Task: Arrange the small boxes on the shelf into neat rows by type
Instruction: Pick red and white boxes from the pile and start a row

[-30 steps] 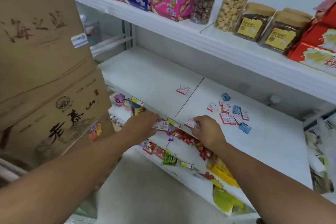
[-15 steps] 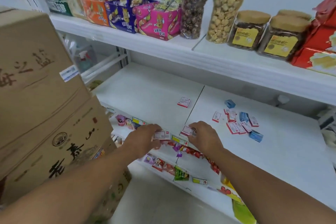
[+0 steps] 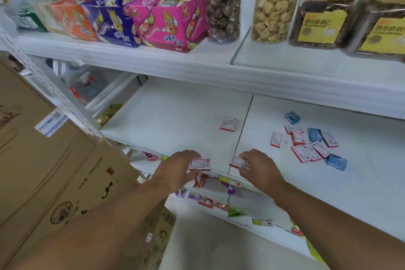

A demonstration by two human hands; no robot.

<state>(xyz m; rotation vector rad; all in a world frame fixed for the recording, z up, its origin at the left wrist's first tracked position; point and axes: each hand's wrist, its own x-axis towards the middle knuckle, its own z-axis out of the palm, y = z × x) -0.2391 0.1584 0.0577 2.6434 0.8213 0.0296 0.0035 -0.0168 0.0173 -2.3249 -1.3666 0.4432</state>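
Small flat red-and-white boxes and a few blue boxes lie scattered on the white middle shelf (image 3: 179,116). My left hand (image 3: 177,166) grips one red-and-white box (image 3: 199,164) at the shelf's front edge. My right hand (image 3: 257,167) grips another red-and-white box (image 3: 238,162) just right of the shelf seam. A pair of red-and-white boxes (image 3: 228,124) lies side by side farther back near the seam. A loose heap of red-and-white boxes (image 3: 306,149) sits to the right, with blue boxes (image 3: 292,117) (image 3: 314,134) (image 3: 336,162) around it.
The upper shelf (image 3: 197,68) hangs low over the work area, loaded with snack cartons (image 3: 168,26) and jars (image 3: 271,2). Stacked brown cardboard boxes (image 3: 43,171) stand close on the left. A lower shelf (image 3: 219,199) with candy packets juts out beneath my hands.
The view has tilted up and closer to the shelf. Both hands stay at the front edge, each still holding its red-and-white box; they sit slightly farther apart.
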